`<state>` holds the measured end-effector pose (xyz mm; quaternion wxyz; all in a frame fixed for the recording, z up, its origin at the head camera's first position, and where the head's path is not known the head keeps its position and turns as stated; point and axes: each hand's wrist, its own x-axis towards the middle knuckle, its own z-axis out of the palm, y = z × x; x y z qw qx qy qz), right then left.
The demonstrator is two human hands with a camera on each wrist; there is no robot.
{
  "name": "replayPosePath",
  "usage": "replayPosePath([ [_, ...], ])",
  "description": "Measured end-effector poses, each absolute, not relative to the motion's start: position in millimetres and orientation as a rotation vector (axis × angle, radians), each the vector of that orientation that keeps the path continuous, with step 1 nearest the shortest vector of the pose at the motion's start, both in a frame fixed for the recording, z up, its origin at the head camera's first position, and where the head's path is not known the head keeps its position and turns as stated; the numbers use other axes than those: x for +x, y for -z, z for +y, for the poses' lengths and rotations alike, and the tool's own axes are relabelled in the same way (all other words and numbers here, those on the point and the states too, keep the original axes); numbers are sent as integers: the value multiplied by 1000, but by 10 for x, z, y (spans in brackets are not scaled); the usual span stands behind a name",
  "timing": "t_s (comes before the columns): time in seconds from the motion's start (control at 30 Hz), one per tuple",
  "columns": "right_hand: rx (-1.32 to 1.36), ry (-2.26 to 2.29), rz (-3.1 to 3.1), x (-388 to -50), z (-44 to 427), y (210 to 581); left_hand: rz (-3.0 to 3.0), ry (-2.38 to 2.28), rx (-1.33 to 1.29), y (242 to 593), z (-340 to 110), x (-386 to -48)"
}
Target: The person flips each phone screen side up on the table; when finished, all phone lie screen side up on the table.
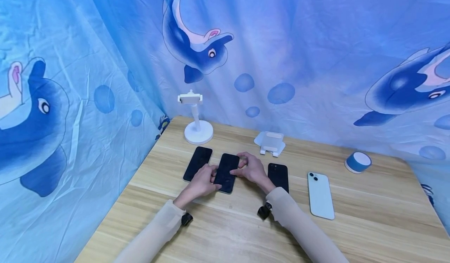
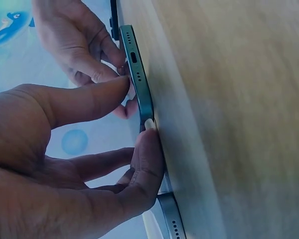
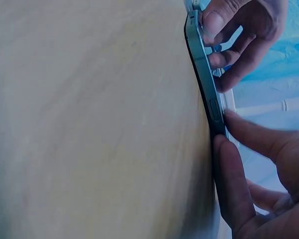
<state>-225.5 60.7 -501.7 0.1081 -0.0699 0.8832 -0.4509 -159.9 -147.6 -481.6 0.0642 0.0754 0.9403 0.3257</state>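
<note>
Hands, L (image 1: 202,181) & R (image 1: 253,170), w/ pinch grip on black-screened phone (image 1: 227,172) btwn them

The light in here is cool and even, bright on the curtain (image 1: 309,40), with a pale sheen on the near tabletop (image 1: 228,239) and soft shadows beside the sleeves (image 1: 152,231). Both wrist views look dimmer and bluer, the wood grain blurred, with a murky shadow low in the right one.
</note>
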Motion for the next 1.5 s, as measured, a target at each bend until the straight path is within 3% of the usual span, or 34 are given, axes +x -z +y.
replayPosePath([
  [0.67, -266, 1307, 2553, -2235, 672, 5030, 2817, -1001, 204, 4813, -1462, -1575],
  [1.5, -371, 1498, 2316, -2014, 1376, 4781, 2870, -1159, 314, 4717, -1257, -1567],
])
